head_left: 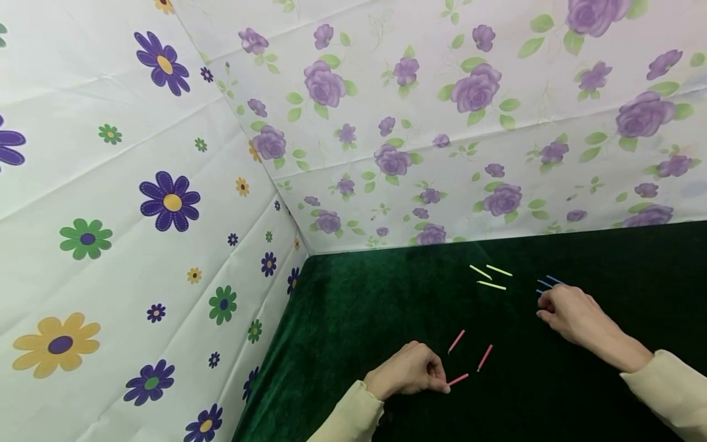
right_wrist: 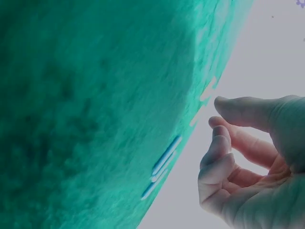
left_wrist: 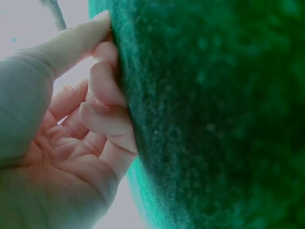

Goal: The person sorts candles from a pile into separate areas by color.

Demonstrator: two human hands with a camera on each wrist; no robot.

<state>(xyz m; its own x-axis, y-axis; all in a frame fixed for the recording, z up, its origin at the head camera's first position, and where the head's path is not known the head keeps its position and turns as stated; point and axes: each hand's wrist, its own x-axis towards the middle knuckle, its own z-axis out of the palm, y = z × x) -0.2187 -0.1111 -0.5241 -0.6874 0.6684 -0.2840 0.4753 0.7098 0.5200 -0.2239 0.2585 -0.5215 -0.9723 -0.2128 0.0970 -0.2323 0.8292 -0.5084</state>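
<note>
Three thin pink candles lie near the front; my left hand (head_left: 409, 369) pinches the end of the nearest pink candle (head_left: 459, 379) between thumb and forefinger. Its other fingers curl against the cloth, and the candle is hidden in the left wrist view. The other two, a left pink candle (head_left: 456, 341) and a right pink candle (head_left: 485, 358), lie just beyond. Farther back, my right hand (head_left: 577, 316) hovers beside several blue candles (right_wrist: 166, 155), partly covered in the head view. Thumb and forefinger stand slightly apart there, with nothing between them.
Three yellow candles (head_left: 491, 285) lie left of the blue ones. Dark green velvet cloth (head_left: 353, 307) covers the table. A flowered white sheet (head_left: 353, 202) rises at the back, and another flowered sheet (head_left: 121, 245) stands along the left side.
</note>
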